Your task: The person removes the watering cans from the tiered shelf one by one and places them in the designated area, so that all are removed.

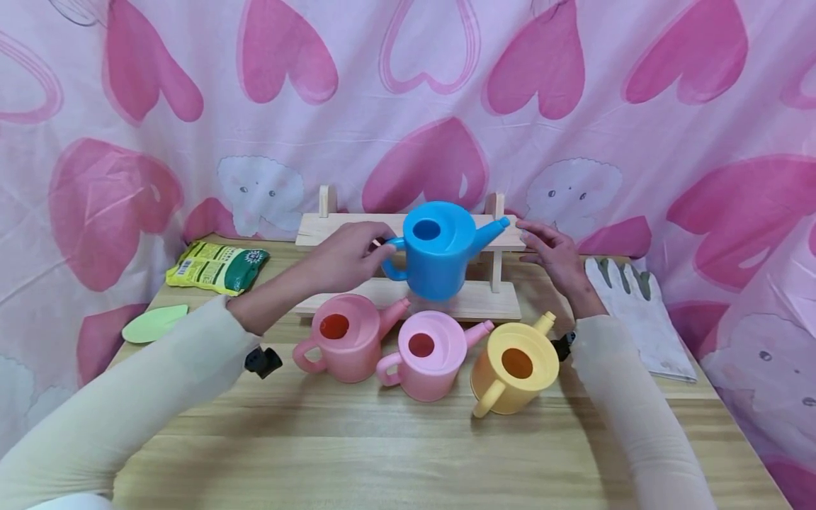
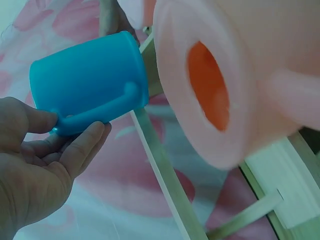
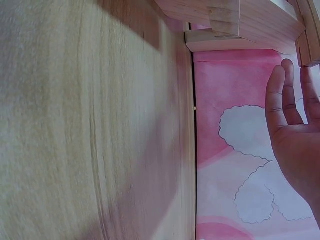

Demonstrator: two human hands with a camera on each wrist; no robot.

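My left hand pinches the handle of a blue watering can, holding it upright in front of a two-tier wooden shelf. In the left wrist view, thumb and fingers close round that blue handle. My right hand, fingers extended, is at the shelf's right end; one fingertip seems to meet the wood in the right wrist view, though contact is hard to tell. Nearer to me stand a coral-pink watering can, a lighter pink one and a yellow one.
A yellow-and-green packet and a light green scoop-like piece lie at the left of the wooden table. White gloves with green-grey patches lie at the right. A pink heart-patterned curtain hangs behind.
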